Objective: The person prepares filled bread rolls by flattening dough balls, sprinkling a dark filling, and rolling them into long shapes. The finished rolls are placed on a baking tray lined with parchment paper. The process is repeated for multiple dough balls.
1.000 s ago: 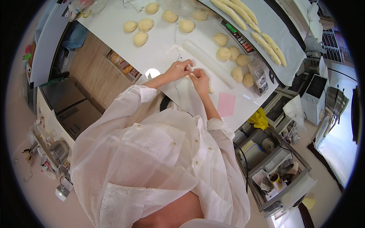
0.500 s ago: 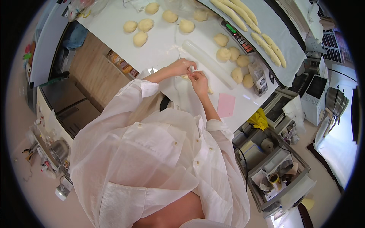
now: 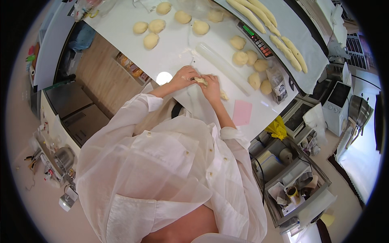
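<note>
Both hands are over the white table near its front edge, on a piece of pale dough (image 3: 201, 81). The fingers of my left hand (image 3: 185, 77) curl around its left end. My right hand (image 3: 210, 86) bends its fingers over the other side. A bit of dough (image 3: 223, 95) shows just right of the right hand; whether it joins the held piece is hidden. Beyond the hands lies a translucent rolling pin (image 3: 225, 69), slanting away to the left. A pink dough scraper (image 3: 242, 112) lies flat to the right of my right forearm.
Several dough balls (image 3: 200, 27) sit at the back and right of the white table (image 3: 174, 48). A digital scale (image 3: 255, 39) stands beside a lined tray (image 3: 302, 40) with long dough strips. A clear bag (image 3: 277, 85) lies at the right edge. Below is an open drawer (image 3: 300, 190).
My hands have moved slightly apart and lower. The left hand's raised, pinching fingers have come down around the dough, and more of the dough shows between the hands.
</note>
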`<state>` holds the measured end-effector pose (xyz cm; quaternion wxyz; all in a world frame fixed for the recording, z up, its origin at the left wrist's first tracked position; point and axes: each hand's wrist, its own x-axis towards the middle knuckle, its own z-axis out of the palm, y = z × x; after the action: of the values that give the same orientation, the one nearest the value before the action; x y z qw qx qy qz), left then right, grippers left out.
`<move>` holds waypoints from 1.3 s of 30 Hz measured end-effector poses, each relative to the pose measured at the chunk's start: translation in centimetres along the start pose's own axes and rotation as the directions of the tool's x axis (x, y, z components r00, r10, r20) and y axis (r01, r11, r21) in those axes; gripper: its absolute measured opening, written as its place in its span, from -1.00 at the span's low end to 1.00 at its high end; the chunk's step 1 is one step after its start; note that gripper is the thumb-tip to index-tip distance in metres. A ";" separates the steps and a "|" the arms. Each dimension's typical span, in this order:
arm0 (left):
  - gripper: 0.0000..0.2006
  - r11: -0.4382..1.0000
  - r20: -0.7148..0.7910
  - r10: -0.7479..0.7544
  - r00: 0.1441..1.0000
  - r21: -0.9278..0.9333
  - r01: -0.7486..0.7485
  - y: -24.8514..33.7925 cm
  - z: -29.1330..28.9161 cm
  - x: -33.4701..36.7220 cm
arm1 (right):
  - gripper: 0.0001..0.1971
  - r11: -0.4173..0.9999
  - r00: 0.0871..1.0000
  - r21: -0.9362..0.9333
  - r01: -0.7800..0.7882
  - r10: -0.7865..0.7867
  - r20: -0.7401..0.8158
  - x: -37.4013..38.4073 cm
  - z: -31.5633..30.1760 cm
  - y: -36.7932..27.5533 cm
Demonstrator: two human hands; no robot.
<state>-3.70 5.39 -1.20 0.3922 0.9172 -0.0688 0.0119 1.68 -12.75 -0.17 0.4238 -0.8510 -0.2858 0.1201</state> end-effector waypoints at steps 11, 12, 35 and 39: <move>-0.87 0.824 0.010 -0.483 0.876 -0.332 0.459 3.2 -0.4 1.3 | -0.90 0.994 0.990 0.106 0.031 -0.016 -0.142 -0.3 0.7 0.8; -0.87 0.813 0.011 -0.484 0.875 -0.365 0.454 3.2 -0.3 1.5 | -0.91 0.989 0.988 0.149 0.005 0.018 -0.152 -0.4 0.8 0.8; -0.66 0.977 -0.015 -0.199 0.980 -0.077 0.197 1.4 0.8 -1.0 | -0.70 0.875 0.944 -0.363 0.320 -0.325 0.050 -2.1 0.1 1.2; -0.66 0.956 -0.066 -0.237 0.969 -0.195 0.220 1.2 0.9 -1.4 | -0.67 0.846 0.938 -0.428 0.317 -0.346 0.012 -3.2 -0.4 0.6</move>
<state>-5.31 4.08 -1.06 0.4779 0.8767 0.0546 0.0007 -0.52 -15.22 -0.51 0.2523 -0.8638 -0.4335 -0.0480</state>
